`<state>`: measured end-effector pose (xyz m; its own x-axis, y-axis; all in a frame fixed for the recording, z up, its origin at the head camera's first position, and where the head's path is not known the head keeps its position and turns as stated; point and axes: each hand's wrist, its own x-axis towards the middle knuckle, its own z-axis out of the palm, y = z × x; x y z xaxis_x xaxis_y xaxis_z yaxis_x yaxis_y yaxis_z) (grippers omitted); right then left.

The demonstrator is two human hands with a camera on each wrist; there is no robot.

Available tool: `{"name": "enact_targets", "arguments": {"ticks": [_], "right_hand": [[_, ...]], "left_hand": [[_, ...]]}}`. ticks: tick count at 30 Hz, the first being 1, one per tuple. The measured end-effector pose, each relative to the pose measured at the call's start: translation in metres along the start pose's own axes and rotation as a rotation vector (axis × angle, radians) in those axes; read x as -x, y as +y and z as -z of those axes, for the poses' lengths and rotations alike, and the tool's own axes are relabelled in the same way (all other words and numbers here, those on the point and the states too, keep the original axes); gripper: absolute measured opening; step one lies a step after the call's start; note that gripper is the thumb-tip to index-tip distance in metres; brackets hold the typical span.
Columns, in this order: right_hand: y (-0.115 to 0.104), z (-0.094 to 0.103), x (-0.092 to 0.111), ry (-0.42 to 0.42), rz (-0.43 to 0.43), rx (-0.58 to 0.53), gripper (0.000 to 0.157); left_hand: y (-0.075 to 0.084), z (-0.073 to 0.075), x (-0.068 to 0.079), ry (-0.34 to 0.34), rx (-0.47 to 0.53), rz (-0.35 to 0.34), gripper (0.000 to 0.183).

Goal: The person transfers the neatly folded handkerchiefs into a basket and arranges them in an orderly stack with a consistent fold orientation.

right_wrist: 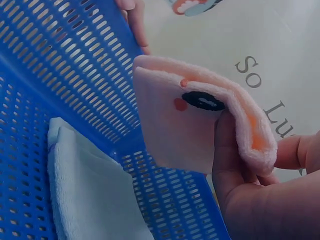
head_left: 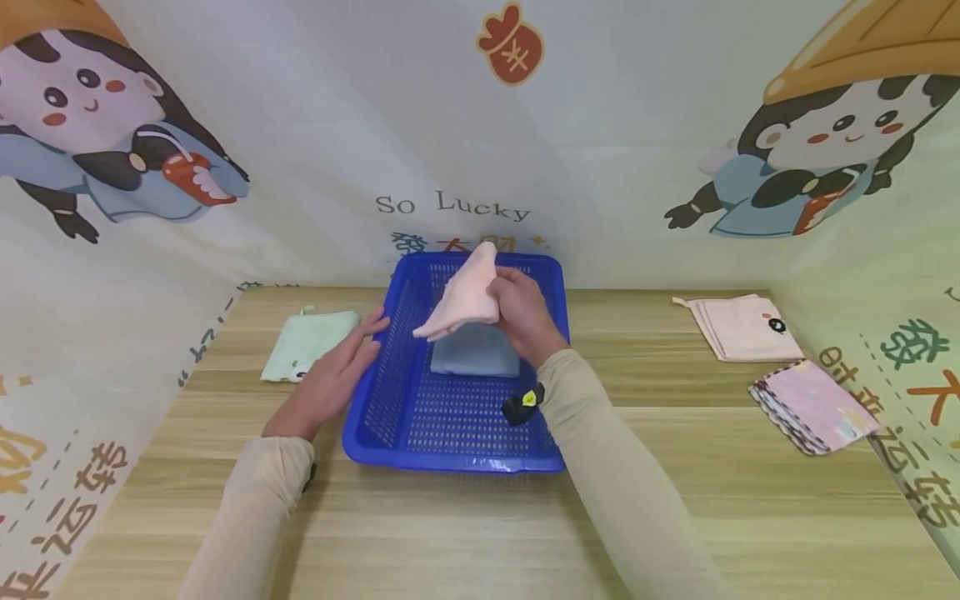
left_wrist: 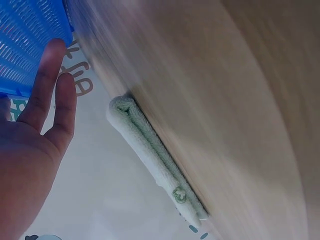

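Observation:
My right hand (head_left: 525, 312) pinches a folded pale pink towel (head_left: 468, 292) between thumb and fingers, holding it up over a blue plastic basket (head_left: 457, 463). In the right wrist view a dark oval and orange-red spots show on the pink towel (right_wrist: 165, 115). Below it, a folded light blue towel (head_left: 476, 354) lies on the basket floor. My left hand (head_left: 330, 383) has its fingers extended, fingertips right at the basket's left rim. Beside that hand, a folded light green towel (head_left: 307, 337) lies on the table, partly hidden by the hand.
On the right side of the wooden table (head_left: 645, 467) lie a folded pink towel (head_left: 738, 329) with a black spot and a patterned pink cloth (head_left: 817, 404) with a checkered edge. A printed backdrop (head_left: 337, 125) rises behind the basket and along both sides.

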<state>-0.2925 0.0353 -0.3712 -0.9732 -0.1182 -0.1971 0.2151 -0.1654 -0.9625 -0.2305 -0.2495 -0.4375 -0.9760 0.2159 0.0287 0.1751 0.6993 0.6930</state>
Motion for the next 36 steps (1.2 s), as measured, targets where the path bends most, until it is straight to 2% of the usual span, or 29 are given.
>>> {"name": "enact_targets", "arguments": {"ticks": [12,21,27,36], "right_hand": [[0.005,-0.004,0.001,-0.051,-0.017,0.022,0.058],[0.012,-0.007,0.000,-0.127,-0.081,0.076,0.059],[0.015,-0.008,0.000,-0.111,-0.086,0.096,0.058],[0.019,-0.002,0.001,-0.037,-0.098,0.161,0.052]], "left_hand": [[0.000,0.000,-0.002,0.011,0.001,-0.007,0.051],[0.000,0.000,-0.002,-0.009,-0.007,0.021,0.053],[-0.001,0.000,-0.002,-0.002,0.010,0.020,0.053],[-0.003,-0.002,-0.003,-0.006,0.023,0.017,0.053]]}}
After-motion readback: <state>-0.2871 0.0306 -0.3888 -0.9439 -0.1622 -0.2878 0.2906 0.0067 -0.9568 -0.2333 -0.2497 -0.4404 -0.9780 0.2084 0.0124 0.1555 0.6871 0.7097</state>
